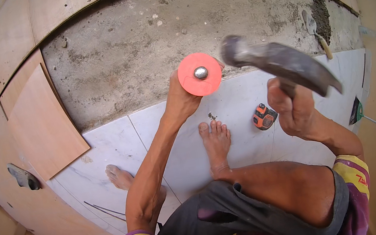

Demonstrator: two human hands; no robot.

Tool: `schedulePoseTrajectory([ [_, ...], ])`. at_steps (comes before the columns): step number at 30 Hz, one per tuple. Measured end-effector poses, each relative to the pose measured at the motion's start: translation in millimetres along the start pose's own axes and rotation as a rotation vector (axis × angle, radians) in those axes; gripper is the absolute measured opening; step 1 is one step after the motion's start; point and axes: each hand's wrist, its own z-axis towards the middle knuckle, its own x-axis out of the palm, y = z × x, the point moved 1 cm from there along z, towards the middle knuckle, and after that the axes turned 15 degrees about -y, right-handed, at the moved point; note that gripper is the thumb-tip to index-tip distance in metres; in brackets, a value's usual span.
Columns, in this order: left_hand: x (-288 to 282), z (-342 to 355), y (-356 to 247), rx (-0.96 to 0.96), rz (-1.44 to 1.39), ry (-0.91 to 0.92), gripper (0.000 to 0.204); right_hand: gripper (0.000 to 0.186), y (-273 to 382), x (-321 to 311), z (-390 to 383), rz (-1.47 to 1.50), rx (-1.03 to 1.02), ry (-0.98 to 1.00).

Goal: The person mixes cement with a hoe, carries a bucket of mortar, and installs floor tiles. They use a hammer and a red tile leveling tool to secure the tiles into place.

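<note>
My left hand (180, 100) is closed round a chisel (202, 85) with a round coral-red hand guard. I see the chisel end-on, its rounded metal striking end in the middle of the guard; the shaft and tip are hidden below. My right hand (294, 108) grips a claw hammer (283, 59) by its handle. The hammer's striking face is up and to the right of the guard, apart from it, and its claw points to the right. Beneath the chisel, white marble-look tiles (172, 145) border bare rough concrete (122, 53).
An orange-and-black tape measure (264, 116) lies on the tiles. A trowel (312, 29) rests beside dark mortar (322, 18) at the right. Loose tan sheets (47, 123) overlap at the left, near two sandals (23, 176). A green-and-black tool (357, 111) sits at the right edge. My bare feet stand on the tiles.
</note>
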Motion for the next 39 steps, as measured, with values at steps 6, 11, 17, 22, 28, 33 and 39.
schedulePoseTrajectory([
  [6,-22.2,22.1,39.9,0.053,0.127,0.023,0.021,0.031,-10.5,0.8,18.0,-0.075,0.333,0.017],
  [11,-36.1,62.7,14.2,0.094,0.12,-0.002,0.02,0.034,-5.0,-15.6,0.3,-0.037,0.378,0.024],
  [17,-32.6,30.5,8.1,0.087,0.144,-0.012,0.022,0.033,-2.2,-15.0,-2.9,-0.072,0.379,0.039],
  [22,-26.7,17.1,24.7,-0.046,0.21,0.095,0.028,0.031,1.3,-11.1,-2.3,-0.068,0.356,0.047],
  [28,-29.1,7.1,22.7,0.031,0.08,0.052,0.017,0.031,27.9,-10.9,7.4,-0.096,0.29,0.021],
  [33,-17.0,6.7,26.0,0.061,0.015,0.122,0.034,0.038,26.4,-13.3,-29.4,0.021,0.041,-0.213],
  [39,-33.1,8.0,24.4,-0.027,0.104,0.169,0.031,0.033,15.4,-4.0,15.5,-0.239,0.091,0.178],
])
